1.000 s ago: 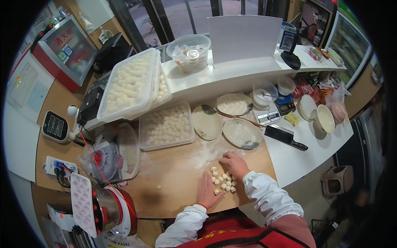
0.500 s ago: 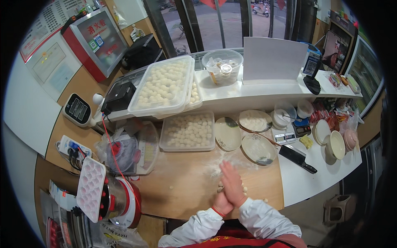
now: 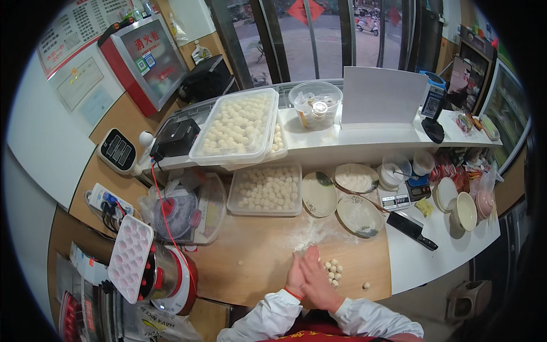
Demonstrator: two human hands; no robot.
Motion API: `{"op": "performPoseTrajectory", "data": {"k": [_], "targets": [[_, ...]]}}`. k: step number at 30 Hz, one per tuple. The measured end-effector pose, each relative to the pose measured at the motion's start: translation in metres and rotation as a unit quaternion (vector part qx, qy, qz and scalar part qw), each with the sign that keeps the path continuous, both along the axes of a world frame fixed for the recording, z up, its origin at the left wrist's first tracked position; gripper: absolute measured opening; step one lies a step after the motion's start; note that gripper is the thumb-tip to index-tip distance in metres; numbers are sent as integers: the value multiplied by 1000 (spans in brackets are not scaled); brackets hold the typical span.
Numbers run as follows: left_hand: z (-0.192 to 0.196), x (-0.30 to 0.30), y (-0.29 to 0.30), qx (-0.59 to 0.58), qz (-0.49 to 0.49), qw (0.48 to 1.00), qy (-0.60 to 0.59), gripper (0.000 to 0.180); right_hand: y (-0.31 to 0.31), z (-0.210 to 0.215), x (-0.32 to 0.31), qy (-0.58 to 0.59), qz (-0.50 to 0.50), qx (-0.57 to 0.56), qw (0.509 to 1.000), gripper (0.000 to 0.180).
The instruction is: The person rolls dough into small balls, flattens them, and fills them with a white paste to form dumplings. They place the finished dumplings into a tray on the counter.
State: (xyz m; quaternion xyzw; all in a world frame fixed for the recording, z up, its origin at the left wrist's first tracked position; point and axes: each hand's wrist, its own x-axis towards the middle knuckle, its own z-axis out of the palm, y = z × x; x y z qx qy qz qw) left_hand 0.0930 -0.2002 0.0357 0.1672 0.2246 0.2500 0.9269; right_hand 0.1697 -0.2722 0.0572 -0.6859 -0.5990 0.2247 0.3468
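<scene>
My left hand (image 3: 294, 277) and my right hand (image 3: 319, 283) are pressed palm to palm above the wooden board, fingers stretched forward. Whatever lies between the palms is hidden. Just right of them, several small pale dough balls (image 3: 334, 268) sit in a cluster on the board. A single dough ball (image 3: 366, 285) lies apart, closer to the board's right side. White flour (image 3: 307, 232) is dusted over the wood beyond my fingertips.
Behind the board stand a plastic box of dough balls (image 3: 265, 191) and oval plates (image 3: 319, 195). A cleaver (image 3: 411, 230) lies at the right, near a digital scale (image 3: 395, 198) and bowls (image 3: 464, 212). A red-and-steel appliance (image 3: 171, 279) stands left.
My right hand has slid back toward me along the left palm. The dough balls beside the hands show more fully now. The whole view has shifted slightly.
</scene>
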Motion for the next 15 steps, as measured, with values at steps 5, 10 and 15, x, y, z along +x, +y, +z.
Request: {"op": "performPoseTrajectory", "data": {"k": [5, 10, 15], "targets": [[-16, 4, -29, -42, -47, 997, 50, 40, -5, -14, 15, -180, -105, 48, 977, 59], [-33, -21, -9, 103, -83, 969, 210, 28, -74, -55, 62, -28, -233, -1, 972, 57], [-61, -27, 18, 316, -25, 897, 309, 50, -139, -95, 44, -108, -326, -164, 925, 62]]}}
